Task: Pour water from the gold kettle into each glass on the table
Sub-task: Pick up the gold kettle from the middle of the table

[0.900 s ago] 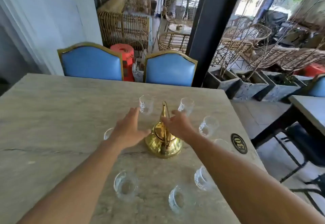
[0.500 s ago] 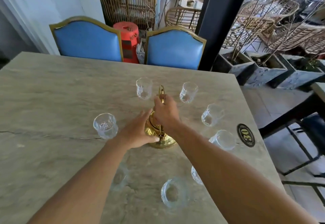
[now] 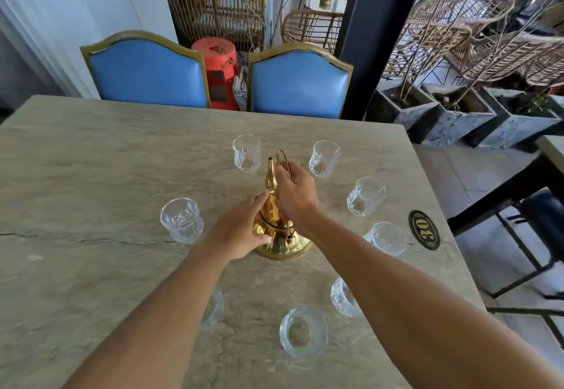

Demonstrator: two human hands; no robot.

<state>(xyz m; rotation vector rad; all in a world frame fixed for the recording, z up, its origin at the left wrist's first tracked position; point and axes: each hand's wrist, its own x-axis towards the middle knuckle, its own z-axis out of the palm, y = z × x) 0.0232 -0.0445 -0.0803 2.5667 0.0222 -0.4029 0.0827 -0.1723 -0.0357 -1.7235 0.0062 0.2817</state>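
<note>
Closing in since a moment ago, the right hand now curls round the handle of the kettle, which stands just beneath it. The left hand lays fairly straight fingers along its side. Glasses ring both hands, apparently unfilled; lifting seems next.

Right grip now holds the gold kettle's handle; left grip touches its body.
</note>
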